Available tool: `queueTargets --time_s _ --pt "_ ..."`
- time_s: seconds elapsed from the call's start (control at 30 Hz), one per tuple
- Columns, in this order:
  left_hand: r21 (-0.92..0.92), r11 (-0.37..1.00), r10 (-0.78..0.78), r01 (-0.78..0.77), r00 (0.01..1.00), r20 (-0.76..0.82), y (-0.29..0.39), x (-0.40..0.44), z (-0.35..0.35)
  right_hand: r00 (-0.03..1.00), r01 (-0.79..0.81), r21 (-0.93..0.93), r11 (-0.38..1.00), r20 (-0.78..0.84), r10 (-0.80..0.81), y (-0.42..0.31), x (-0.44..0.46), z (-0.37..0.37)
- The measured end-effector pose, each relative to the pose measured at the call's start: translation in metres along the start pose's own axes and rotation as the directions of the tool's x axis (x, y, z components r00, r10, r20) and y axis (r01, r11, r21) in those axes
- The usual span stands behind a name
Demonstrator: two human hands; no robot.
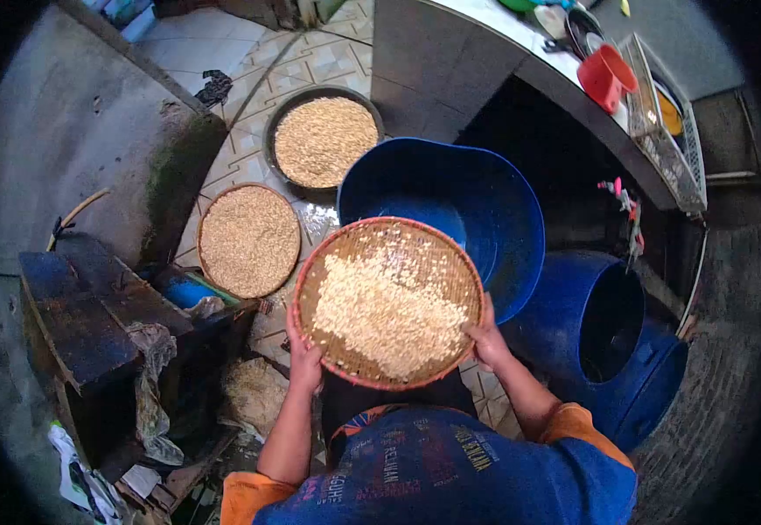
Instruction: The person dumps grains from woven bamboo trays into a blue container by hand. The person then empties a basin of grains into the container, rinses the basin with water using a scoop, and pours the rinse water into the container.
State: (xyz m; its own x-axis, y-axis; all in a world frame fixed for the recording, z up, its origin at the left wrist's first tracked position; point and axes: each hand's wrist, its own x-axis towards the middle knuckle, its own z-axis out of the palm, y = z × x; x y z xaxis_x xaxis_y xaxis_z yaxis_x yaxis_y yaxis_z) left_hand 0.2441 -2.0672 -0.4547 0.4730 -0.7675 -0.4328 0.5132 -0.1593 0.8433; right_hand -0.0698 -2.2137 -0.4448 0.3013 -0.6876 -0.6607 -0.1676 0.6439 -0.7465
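A round woven tray [389, 229] with a reddish rim is held up in front of my body. Pale split beans or grains [389, 315] cover much of its bottom, with weave showing at the top. My left hand [304, 354] grips the tray's left rim, and my right hand [485, 337] grips the right rim, thumb over the edge. Partly beneath the tray's upper right side stands a large blue tub [507, 201]. Left of the tray, a second woven tray [249, 241] full of pale grains is on the floor, below a dark basin [326, 140] of similar grains.
Blue barrels [573, 306] lie at the right. A counter holds a red dipper [606, 79] and a white rack [660, 131]. At the left stand a dark wooden box [83, 306] and a concrete block [92, 131]. Crumpled plastic [155, 385] hangs by the box.
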Motion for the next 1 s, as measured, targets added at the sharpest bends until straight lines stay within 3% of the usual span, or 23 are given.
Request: queueTargets --time_s 0.03,0.17,0.23,0.27,0.37,0.4,0.43,0.5,0.57,0.6,0.7,0.87,0.93,1.0 --pt "0.120 0.993 0.020 -0.022 1.000 0.015 -0.005 -0.005 0.038 0.983 0.161 -0.007 0.987 -0.094 -0.161 -0.008 0.003 -0.031" --pt "0.200 0.979 0.017 -0.028 0.998 0.055 -0.020 0.018 0.128 0.984 0.062 0.019 0.998 -0.166 -0.058 -0.044 0.010 -0.102" --pt "0.123 0.992 -0.032 0.025 0.998 0.062 -0.012 0.023 0.161 0.967 0.014 -0.025 1.000 -0.253 -0.020 -0.064 0.006 -0.117" --pt "0.204 0.978 -0.062 0.050 0.997 0.055 0.004 0.023 0.182 0.958 0.084 -0.122 0.989 -0.265 -0.114 -0.050 0.017 -0.136" --pt "0.198 0.980 -0.012 -0.006 0.996 0.087 0.030 0.030 0.227 0.965 0.063 -0.150 0.987 -0.242 -0.099 -0.085 0.016 -0.166" --pt "0.197 0.974 0.095 -0.113 0.990 0.101 0.024 0.043 0.236 0.969 0.041 -0.095 0.995 -0.241 -0.063 -0.101 0.018 -0.170" --pt "0.202 0.974 0.082 -0.100 0.992 0.098 0.017 0.062 0.246 0.981 0.083 -0.102 0.991 -0.164 -0.099 -0.119 0.026 -0.171" --pt "0.568 0.799 -0.215 0.199 0.976 -0.041 -0.013 0.082 0.265 0.929 -0.358 -0.346 0.867 -0.036 0.369 -0.010 0.112 -0.242" --pt "0.436 0.749 -0.553 0.498 0.833 -0.001 -0.060 0.113 0.227 0.817 -0.562 -0.344 0.752 -0.094 0.568 0.020 0.123 -0.241" --pt "0.398 0.721 -0.539 0.567 0.820 -0.190 -0.077 0.106 0.226 0.816 -0.565 -0.284 0.775 -0.055 0.575 0.026 0.110 -0.234" --pt "0.421 0.768 -0.438 0.483 0.875 -0.206 -0.072 0.080 0.228 0.792 -0.605 -0.210 0.768 -0.066 0.606 0.016 0.093 -0.222" --pt "0.359 0.833 -0.397 0.422 0.906 -0.144 -0.073 0.079 0.229 0.826 -0.549 -0.392 0.738 -0.124 0.549 -0.043 0.068 -0.219" --pt "0.481 0.791 -0.360 0.379 0.923 -0.135 -0.066 0.074 0.235 0.868 -0.491 -0.303 0.817 -0.095 0.487 -0.011 0.083 -0.233" --pt "0.429 0.856 -0.287 0.289 0.955 -0.070 -0.061 0.064 0.240 0.915 -0.388 -0.314 0.866 -0.018 0.404 -0.023 0.075 -0.237"
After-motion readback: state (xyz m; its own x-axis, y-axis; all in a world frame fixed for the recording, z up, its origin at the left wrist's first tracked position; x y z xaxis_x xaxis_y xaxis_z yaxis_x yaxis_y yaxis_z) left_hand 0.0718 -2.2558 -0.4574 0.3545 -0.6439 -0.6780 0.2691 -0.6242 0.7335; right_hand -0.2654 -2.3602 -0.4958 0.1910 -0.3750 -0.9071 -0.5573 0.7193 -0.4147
